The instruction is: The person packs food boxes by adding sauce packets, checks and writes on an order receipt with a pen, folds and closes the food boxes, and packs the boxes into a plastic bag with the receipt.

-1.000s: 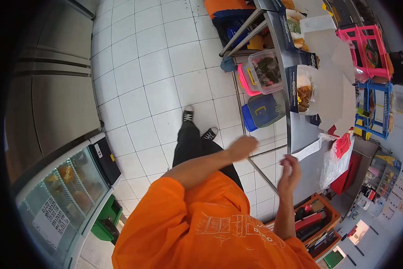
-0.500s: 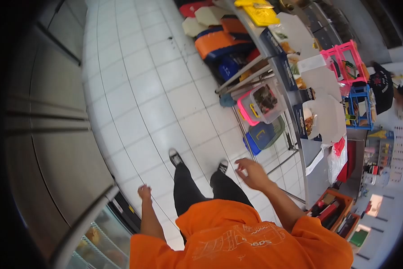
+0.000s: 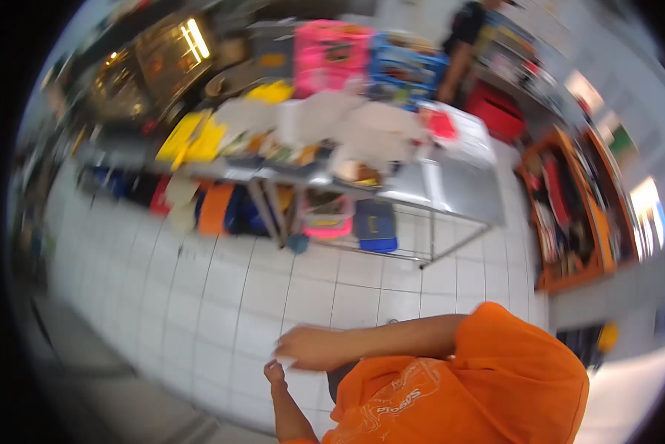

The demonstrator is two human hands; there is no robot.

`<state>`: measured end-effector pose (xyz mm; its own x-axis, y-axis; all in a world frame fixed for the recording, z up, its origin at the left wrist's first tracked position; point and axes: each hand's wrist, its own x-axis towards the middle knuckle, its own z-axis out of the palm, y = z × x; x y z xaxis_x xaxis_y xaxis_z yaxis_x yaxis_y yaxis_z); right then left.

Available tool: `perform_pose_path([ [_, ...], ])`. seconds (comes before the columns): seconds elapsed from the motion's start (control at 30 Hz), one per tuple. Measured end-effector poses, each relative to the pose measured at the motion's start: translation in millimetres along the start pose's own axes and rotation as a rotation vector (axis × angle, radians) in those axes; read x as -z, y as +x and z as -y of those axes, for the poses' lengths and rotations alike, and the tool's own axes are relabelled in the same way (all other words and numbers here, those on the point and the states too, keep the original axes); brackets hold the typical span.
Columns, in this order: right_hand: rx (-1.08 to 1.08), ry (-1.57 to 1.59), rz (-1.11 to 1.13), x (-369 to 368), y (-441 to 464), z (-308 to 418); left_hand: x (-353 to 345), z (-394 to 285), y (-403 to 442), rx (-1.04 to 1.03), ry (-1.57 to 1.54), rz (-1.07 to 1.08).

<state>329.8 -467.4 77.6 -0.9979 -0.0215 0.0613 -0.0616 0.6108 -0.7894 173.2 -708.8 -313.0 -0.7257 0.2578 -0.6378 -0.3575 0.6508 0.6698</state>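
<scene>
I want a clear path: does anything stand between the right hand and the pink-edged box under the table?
Nothing visible does: only floor shows between the right hand and the pink-edged box. The tabletop is above it; a small blue item is beside it, left in the picture.

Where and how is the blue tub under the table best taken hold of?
Take the blue tub from the front, probably by its lower edge and the side away from the pink tub: the table covers it, the pink tub sits close, and its broad face points outward.
</scene>
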Motion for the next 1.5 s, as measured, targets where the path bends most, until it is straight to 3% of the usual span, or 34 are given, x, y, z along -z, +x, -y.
perform_pose_path([
  [0.07,0.256,-0.130,-0.215,-7.1,17.6,40.6,-18.8,-43.8,5.8,-0.097,0.090,0.115],
  [0.1,0.212,-0.208,-0.283,-4.1,16.8,72.4,-30.8,-64.3,5.9,-0.137,0.127,0.158],
  [0.23,0.373,-0.281,-0.274,39.8,-45.4,115.3,-97.4,-125.9,-15.8,-0.238,0.334,0.333],
  [0.27,0.235,-0.236,-0.133,76.0,-98.1,139.6,-115.1,-132.6,-27.5,-0.245,0.398,0.376],
  [0.33,0.122,-0.058,-0.239,65.2,-144.0,105.8,-153.1,-133.9,-58.9,-0.236,0.529,0.475],
  [0.43,-0.043,-0.184,-0.509,57.8,-220.3,32.4,-217.7,-121.4,-115.1,-0.216,0.776,0.657],
  [0.53,-0.462,-0.168,-0.641,66.5,-320.9,-21.8,-274.1,-112.4,-164.8,-0.264,1.027,0.829],
  [0.63,-0.769,-0.208,-0.845,49.0,-449.8,-60.4,-327.0,-112.8,-205.4,-0.358,1.030,0.988],
  [0.73,-1.138,-0.078,-0.806,44.8,-564.1,-75.4,-357.7,-123.2,-228.2,-0.757,1.036,0.913],
  [0.77,-1.156,-0.042,-0.871,47.3,-593.0,-71.7,-364.6,-132.9,-234.3,-0.802,1.064,0.883],
  [0.87,-1.204,-0.003,-1.093,66.7,-641.3,-65.2,-374.5,-164.6,-249.0,-0.648,0.883,0.863],
  [0.97,-1.258,-0.059,-1.142,80.0,-656.0,-67.6,-370.2,-172.2,-222.8,-0.832,1.038,0.948],
  [1.0,-1.261,-0.088,-1.110,82.5,-653.0,-70.5,-366.5,-166.1,-218.2,-0.562,0.823,0.869],
  [1.03,-1.222,-0.104,-1.100,83.7,-651.0,-74.0,-357.3,-161.9,-217.2,-0.681,0.987,0.706],
  [1.07,-1.165,-0.111,-1.079,82.7,-647.0,-78.4,-346.4,-168.4,-207.5,-1.072,1.296,0.798],
  [1.1,-1.093,-0.114,-1.049,84.3,-639.2,-85.0,-335.6,-161.4,-216.4,-0.736,1.030,0.687],
  [1.13,-1.054,-0.077,-1.008,88.7,-627.5,-87.2,-322.3,-157.7,-211.1,-0.811,1.043,0.687],
  [1.2,-1.009,0.015,-0.934,93.0,-603.0,-84.8,-294.2,-160.2,-237.6,-0.491,0.866,0.614],
  [1.37,-0.916,0.043,-0.682,80.3,-538.3,-96.9,-222.2,-129.0,-238.3,-0.427,0.894,0.355],
  [1.5,-0.826,0.038,-0.530,85.9,-481.2,-112.7,-166.8,-64.9,-174.1,-0.265,0.782,0.266],
])
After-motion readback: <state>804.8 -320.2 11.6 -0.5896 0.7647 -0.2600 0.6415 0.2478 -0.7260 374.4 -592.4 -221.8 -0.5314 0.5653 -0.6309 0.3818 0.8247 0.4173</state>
